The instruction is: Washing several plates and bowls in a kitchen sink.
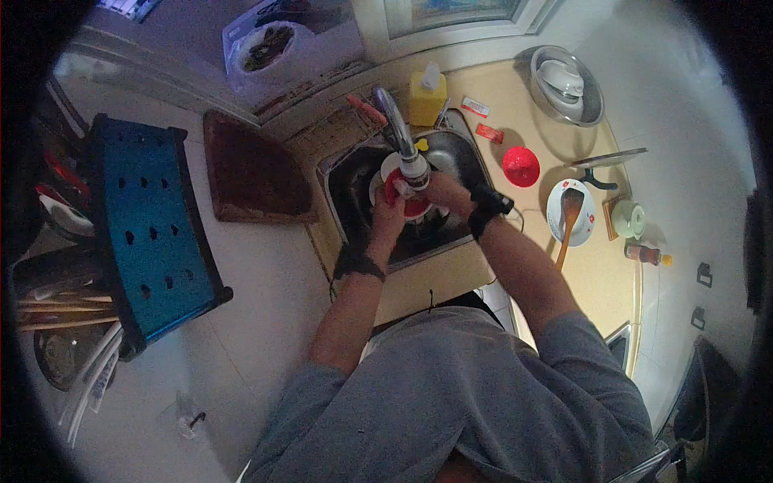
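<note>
Under the chrome faucet, a red bowl is held low in the metal sink. My left hand grips the bowl's near left side. On the bowl's right is my right hand, its fingers partly hidden by the white faucet head, so its grip does not show. A white dish shows beneath and behind the bowl. Both wrists wear black bands.
A brown cutting board and a blue perforated rack stand left. Rightward on the counter are a yellow tissue box, another red bowl, a plate with a wooden spatula, and a steel basin with white bowls.
</note>
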Available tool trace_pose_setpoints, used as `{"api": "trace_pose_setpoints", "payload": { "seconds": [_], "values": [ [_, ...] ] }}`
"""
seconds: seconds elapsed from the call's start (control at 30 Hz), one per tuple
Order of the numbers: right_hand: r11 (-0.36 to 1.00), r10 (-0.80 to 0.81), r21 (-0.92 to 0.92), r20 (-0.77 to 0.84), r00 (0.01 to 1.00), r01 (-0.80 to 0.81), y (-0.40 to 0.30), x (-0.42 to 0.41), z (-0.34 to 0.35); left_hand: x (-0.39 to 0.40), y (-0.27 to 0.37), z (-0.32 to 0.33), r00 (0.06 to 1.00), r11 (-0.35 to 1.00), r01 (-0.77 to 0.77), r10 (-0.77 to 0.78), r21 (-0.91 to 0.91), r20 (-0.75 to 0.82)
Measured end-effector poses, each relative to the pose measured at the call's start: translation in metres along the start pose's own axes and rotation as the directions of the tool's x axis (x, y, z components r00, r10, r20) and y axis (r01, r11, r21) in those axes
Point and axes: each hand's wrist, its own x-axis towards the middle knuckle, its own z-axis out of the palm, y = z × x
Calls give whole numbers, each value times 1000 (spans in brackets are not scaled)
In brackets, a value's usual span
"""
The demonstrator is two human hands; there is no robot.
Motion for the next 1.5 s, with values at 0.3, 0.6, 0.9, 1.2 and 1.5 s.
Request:
{"api": "trace_pose_setpoints", "payload": {
  "seconds": [0.3, 0.6, 0.9, 1.2, 1.5],
  "values": [
    [743, -133, -656, 46, 990, 131, -30, 11, -21, 33, 73, -21, 656, 910, 126, -375, 395, 655],
    [890, 431, 286, -280, 858, -354, 42, -8, 38, 22, 31, 12, 962, 899, 86, -187, 430, 199],
    [910, 283, 347, -119, 952, -227, 5, -33, 33, -1, 6, 15, 994, 992, -113, 113, 50, 2],
    [569, -322, -749, 176, 930, 339, -28, -7, -48, 24, 59, 12, 673, 837, 317, -530, 446, 516],
    [820, 220, -444, -338, 915, -361, 31, -15, -20, 22, 14, 34, 909, 976, -62, -31, 208, 416]
  ]
}}
